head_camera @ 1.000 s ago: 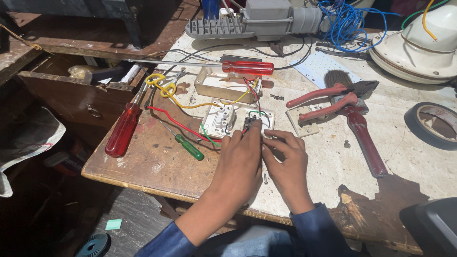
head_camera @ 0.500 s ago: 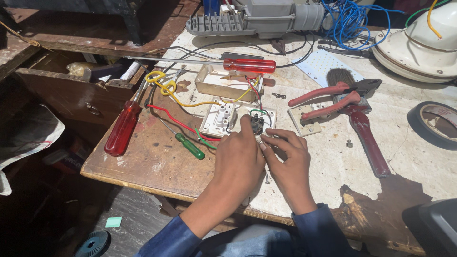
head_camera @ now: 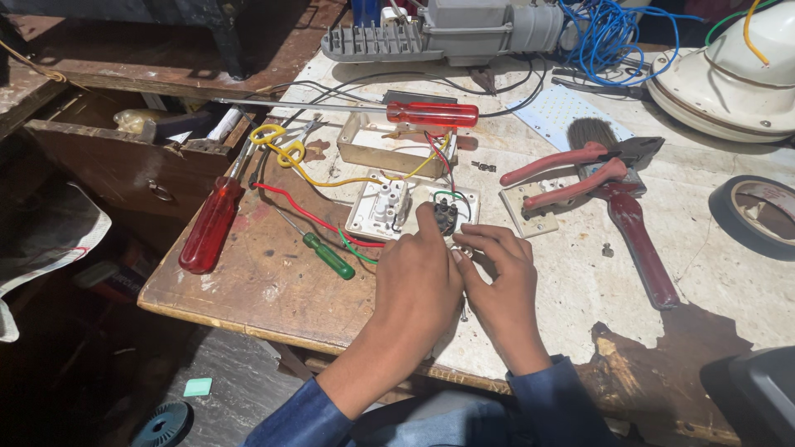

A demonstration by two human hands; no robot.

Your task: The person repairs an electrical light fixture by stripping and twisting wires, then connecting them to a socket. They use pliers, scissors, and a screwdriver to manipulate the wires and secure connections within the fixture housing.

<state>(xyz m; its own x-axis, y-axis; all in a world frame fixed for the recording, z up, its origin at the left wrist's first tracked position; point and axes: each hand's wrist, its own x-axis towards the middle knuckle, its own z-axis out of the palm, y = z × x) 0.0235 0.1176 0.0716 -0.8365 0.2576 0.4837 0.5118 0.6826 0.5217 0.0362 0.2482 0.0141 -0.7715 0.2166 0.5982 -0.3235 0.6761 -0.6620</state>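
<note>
Left hand (head_camera: 422, 285) lies palm-down on the white switch plate (head_camera: 411, 207), fingers curled close, index tip pressing the small black part (head_camera: 445, 217) at the plate's centre; whether it pinches that part or only presses it, can't tell. Right hand (head_camera: 499, 277) sits just beside, fingers bent and narrow, tips touching the plate's near-right edge, thumb against the left hand. Nothing seen held in it; what's under the fingertips is hidden.

Count: 2 hands, both from blue sleeves. 3 screwdrivers: big red-handled one (head_camera: 211, 223) at the table's left edge, long-shaft red-handled one (head_camera: 431, 113) behind the plate, small green-handled one (head_camera: 328, 255) left of the left hand. 1 pair of red-handled pliers (head_camera: 563, 170), right of the plate. 1 paintbrush w/ dark red handle (head_camera: 633, 223), crossing under the pliers. 1 roll of black tape (head_camera: 758, 215) at far right. 1 beige back box (head_camera: 393, 145) behind the plate. 1 small beige square plate (head_camera: 530, 211) under the plier handles.

Switch plate: white, rectangular, lying back-side up near the front-centre of the worn table (head_camera: 273, 285), raised white terminal block on its left half, black part in the middle. Wires reach it: red, green, yellow (head_camera: 286, 153), the yellow coiled to the upper left.
</note>
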